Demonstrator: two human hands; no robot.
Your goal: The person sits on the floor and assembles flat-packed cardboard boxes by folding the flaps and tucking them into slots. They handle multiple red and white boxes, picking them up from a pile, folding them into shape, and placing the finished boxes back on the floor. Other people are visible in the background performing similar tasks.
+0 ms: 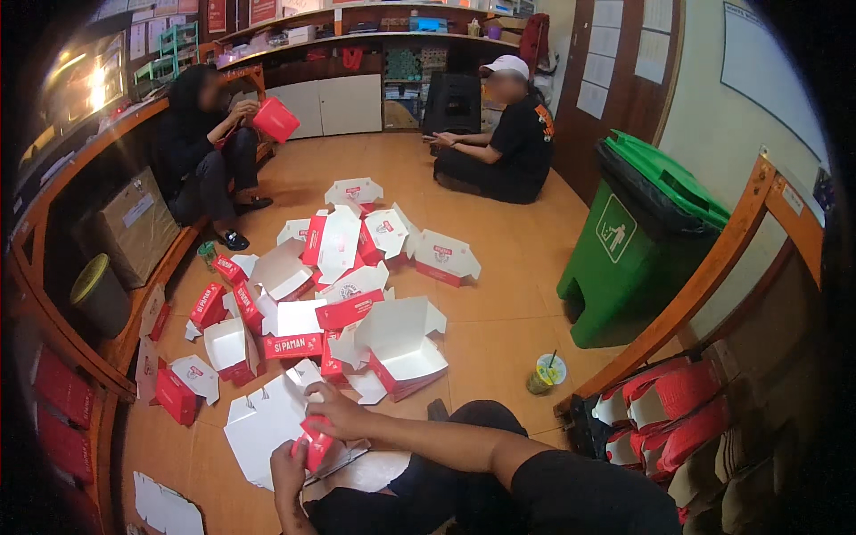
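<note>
Low in the view, a red and white cardboard food box is held between my two hands, partly folded. My left hand grips its near left side with the fingers closed. Across the top lies my right hand, its fingers bent over the red panel and the white flap. White unfolded box card lies beside and under my hands. Just beyond is a heap of folded boxes, among them an open-lidded one and a red-sided one.
A green wheeled bin stands to the right, near a cup with a drink on the floor. Stacked red and white card fills a rack at lower right. Two people sit farther back; the left one holds a red box.
</note>
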